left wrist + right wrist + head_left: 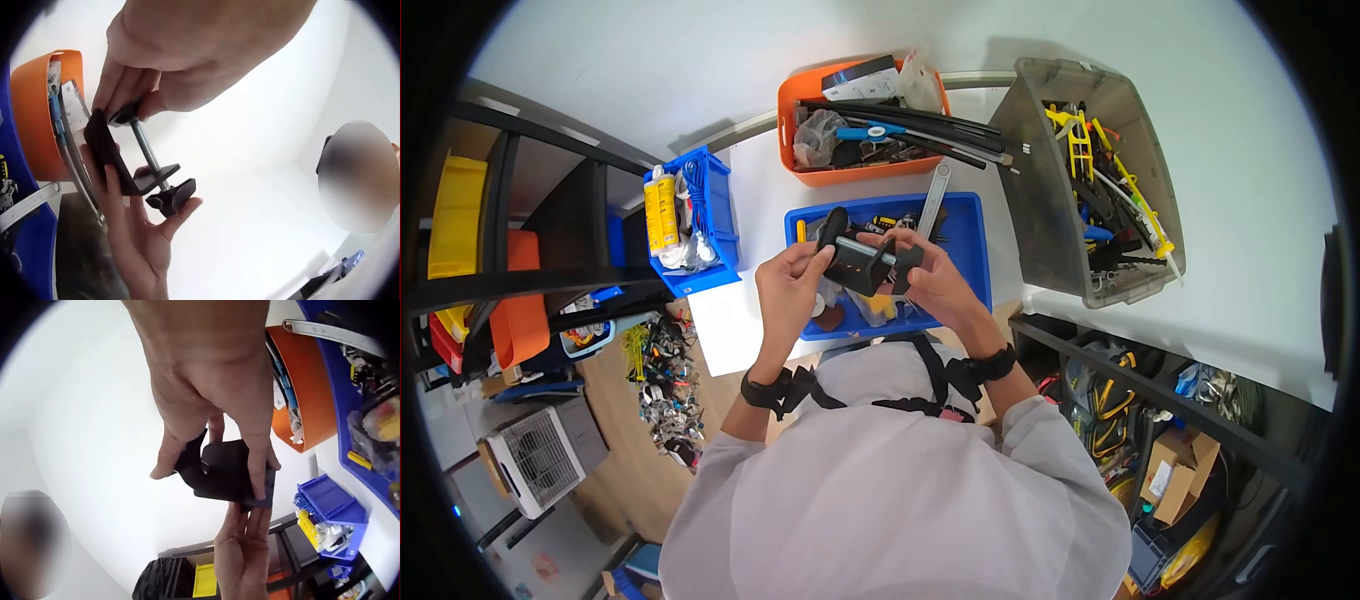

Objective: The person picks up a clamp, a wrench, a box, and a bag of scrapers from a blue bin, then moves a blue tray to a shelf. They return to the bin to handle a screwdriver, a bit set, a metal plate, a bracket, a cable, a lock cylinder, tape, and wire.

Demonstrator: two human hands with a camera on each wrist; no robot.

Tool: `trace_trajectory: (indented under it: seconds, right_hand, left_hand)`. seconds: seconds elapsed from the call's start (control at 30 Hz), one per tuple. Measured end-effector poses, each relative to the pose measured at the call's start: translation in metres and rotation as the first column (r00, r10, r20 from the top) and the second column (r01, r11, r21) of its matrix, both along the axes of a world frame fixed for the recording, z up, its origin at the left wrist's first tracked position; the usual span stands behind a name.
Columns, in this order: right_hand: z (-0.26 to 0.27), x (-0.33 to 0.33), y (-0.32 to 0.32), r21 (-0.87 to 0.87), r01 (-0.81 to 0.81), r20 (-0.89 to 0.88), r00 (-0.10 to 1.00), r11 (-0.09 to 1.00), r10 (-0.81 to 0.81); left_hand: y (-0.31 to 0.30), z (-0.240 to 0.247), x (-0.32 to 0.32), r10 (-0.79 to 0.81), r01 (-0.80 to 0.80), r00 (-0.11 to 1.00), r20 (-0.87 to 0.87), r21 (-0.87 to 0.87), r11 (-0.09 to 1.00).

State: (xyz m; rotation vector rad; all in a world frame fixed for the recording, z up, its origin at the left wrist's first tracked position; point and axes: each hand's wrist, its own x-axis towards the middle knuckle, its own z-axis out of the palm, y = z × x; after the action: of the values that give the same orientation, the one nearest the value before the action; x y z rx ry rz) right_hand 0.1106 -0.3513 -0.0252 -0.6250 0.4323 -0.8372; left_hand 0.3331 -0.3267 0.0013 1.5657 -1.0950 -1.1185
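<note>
A black clamp bracket with a silver threaded rod and a black knob is held up between both hands. My left hand pinches the round black pad end of the rod with thumb and fingers. My right hand grips the knob end, thumb at the knob and fingers along the bracket's flat plate, seen in the right wrist view. Beneath the clamp lies a blue tray of loose parts.
Behind the tray stands an orange bin with black rods and a white box. A blue bin with yellow bottles is at left, a grey bin of tools at right. A metal bar sticks up from the tray.
</note>
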Motion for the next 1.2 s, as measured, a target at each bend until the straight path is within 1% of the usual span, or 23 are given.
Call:
trace_trajectory:
  seconds: [0.03, 0.1, 0.17, 0.2, 0.27, 0.3, 0.37, 0.4, 0.43, 0.5, 0.53, 0.57, 0.63, 0.67, 0.7, 0.77, 0.8, 0.97, 1.03, 1.07, 1.1, 1.17, 1.2]
  right_hand:
    - [-0.001, 0.0, 0.001, 0.03, 0.034, -0.034, 0.999, 0.999, -0.033]
    - [-0.004, -0.001, -0.002, 0.053, 0.064, -0.076, 0.995, 0.997, -0.06]
    - [-0.007, 0.001, -0.007, -0.11, 0.147, -0.331, 0.927, 0.983, -0.176]
    - [-0.001, 0.002, -0.011, -0.116, 0.144, -0.334, 0.926, 0.983, -0.176]
    - [0.014, 0.003, -0.028, -0.288, 0.138, -0.601, 0.744, 0.948, -0.291]
    - [0.009, 0.003, -0.04, -0.294, 0.133, -0.603, 0.742, 0.947, -0.292]
    - [-0.015, 0.002, -0.071, -0.561, -0.038, -0.746, 0.458, 0.827, -0.484]
    - [-0.031, 0.004, -0.088, -0.613, 0.072, -0.66, 0.501, 0.787, -0.56]
    - [-0.04, 0.005, -0.106, -0.615, 0.069, -0.66, 0.5, 0.785, -0.561]
    - [-0.049, 0.006, -0.141, -0.592, -0.065, -0.75, 0.41, 0.803, -0.519]
    - [-0.046, 0.009, -0.151, -0.686, -0.101, -0.706, 0.333, 0.72, -0.625]
    - [-0.042, 0.01, -0.163, -0.69, -0.105, -0.703, 0.333, 0.716, -0.629]
    - [-0.023, 0.013, -0.18, -0.557, -0.318, -0.829, 0.252, 0.767, -0.499]
    - [-0.022, 0.011, -0.191, -0.497, -0.347, -0.859, 0.328, 0.795, -0.393]
    - [-0.029, 0.01, -0.204, -0.494, -0.353, -0.861, 0.325, 0.795, -0.391]
    - [-0.054, 0.009, -0.232, -0.608, -0.616, -0.785, 0.372, 0.5, -0.496]
    - [-0.058, 0.013, -0.239, -0.575, -0.656, -0.811, 0.376, 0.489, -0.449]
    - [-0.074, 0.034, -0.261, -0.419, -0.744, -0.907, 0.324, 0.52, -0.267]
    - [-0.075, 0.041, -0.259, -0.322, -0.626, -0.916, 0.394, 0.71, -0.068]
    - [-0.076, 0.044, -0.259, -0.29, -0.602, -0.909, 0.417, 0.744, -0.017]
    - [-0.08, 0.045, -0.263, -0.29, -0.603, -0.909, 0.416, 0.743, -0.016]
    - [-0.087, 0.047, -0.268, -0.412, -0.734, -0.907, 0.272, 0.54, -0.321]
    - [-0.084, 0.047, -0.265, -0.41, -0.735, -0.908, 0.27, 0.54, -0.321]
  left_hand:
    - [-0.004, -0.007, 0.003, 0.001, -0.001, 1.0, -0.006, -0.005, 1.0]
    - [-0.013, -0.022, 0.01, -0.136, 0.141, 0.985, -0.103, 0.046, 0.989]
    - [-0.017, -0.033, 0.023, -0.191, 0.2, 0.978, -0.087, 0.111, 0.974]
    - [-0.017, -0.034, 0.026, -0.208, 0.209, 0.978, -0.026, 0.058, 0.976]
    - [-0.015, -0.034, 0.036, -0.217, 0.217, 0.976, 0.033, -0.003, 0.976]
    - [-0.012, -0.032, 0.042, -0.188, 0.187, 0.982, 0.018, 0.05, 0.981]
    - [-0.002, -0.027, 0.054, -0.155, 0.154, 0.988, 0.002, 0.104, 0.983]
    - [0.002, -0.025, 0.059, -0.155, 0.156, 0.988, -0.017, 0.146, 0.977]
    - [0.006, -0.024, 0.064, -0.156, 0.16, 0.987, -0.037, 0.189, 0.969]
    - [0.017, -0.032, 0.073, -0.151, 0.158, 0.987, -0.053, 0.213, 0.964]
    - [0.022, -0.036, 0.077, -0.151, 0.156, 0.988, -0.041, 0.239, 0.958]
    - [0.025, -0.04, 0.081, -0.151, 0.154, 0.988, -0.03, 0.261, 0.953]
    - [0.033, -0.049, 0.092, -0.145, 0.153, 0.988, -0.05, 0.254, 0.955]
    - [0.036, -0.051, 0.095, -0.13, 0.14, 0.99, -0.056, 0.275, 0.951]
    - [0.039, -0.054, 0.098, -0.114, 0.127, 0.992, -0.062, 0.297, 0.946]
    - [0.043, -0.06, 0.104, -0.107, 0.126, 0.991, -0.079, 0.307, 0.943]
    - [0.044, -0.062, 0.106, -0.104, 0.127, 0.991, -0.089, 0.314, 0.941]
    - [0.047, -0.066, 0.113, -0.117, 0.138, 0.99, -0.083, 0.326, 0.935]
    - [0.047, -0.066, 0.114, -0.07, 0.107, 0.99, -0.123, 0.333, 0.937]
    - [0.048, -0.065, 0.115, -0.068, 0.107, 0.99, -0.124, 0.334, 0.936]
    - [0.048, -0.065, 0.116, -0.058, 0.099, 0.99, -0.128, 0.343, 0.934]
    - [0.049, -0.066, 0.118, -0.047, 0.092, 0.99, -0.134, 0.354, 0.931]
    - [0.049, -0.068, 0.119, -0.045, 0.093, 0.99, -0.137, 0.363, 0.927]
